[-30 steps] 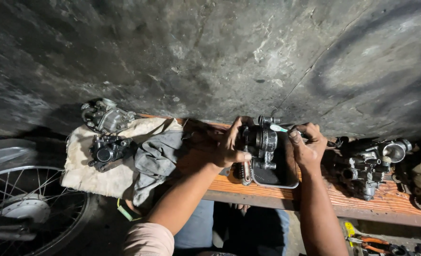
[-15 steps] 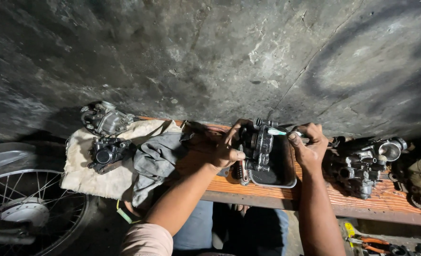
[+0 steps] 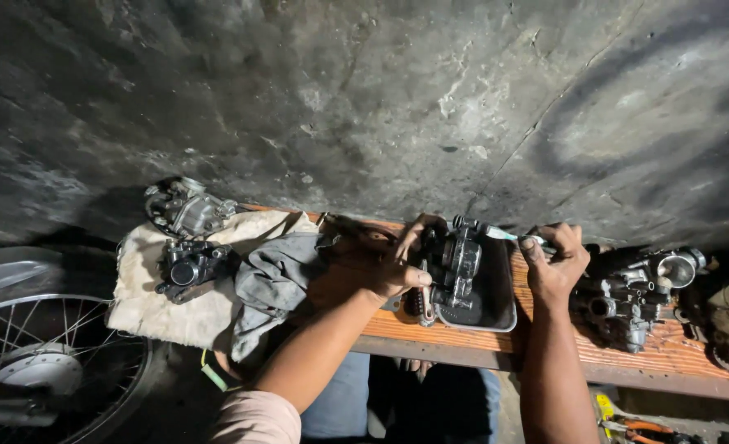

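That rough grey concrete wall fills everything beyond your grip, and the wooden bench runs under both your wrists. Out past your left elbow a spoked wheel leans in the dark. Nearer in on that side lies a pale cloth with a crumpled grey rag over its edge, and two spare carburetors, one light, one dark, rest on it, well apart from your grip.

Now the middle: a shallow metal tray sits on the bench, and the carburetor you're working stands in it, right between your hands. Your left hand is wrapped on its near flank, fingers curled onto the body, steadying it. Your right hand is clenched around a slim tool, its pale tip running in to the top of the carburetor. Just beyond that right hand a cluster of more carburetors crowds the bench.

My read: it's a cast metal body, dense and stiff, likely oily, so slippery where it's smooth. Hold it by the main casting, as your left hand does, not by the small levers and fittings sticking out, which look like the fragile bits.
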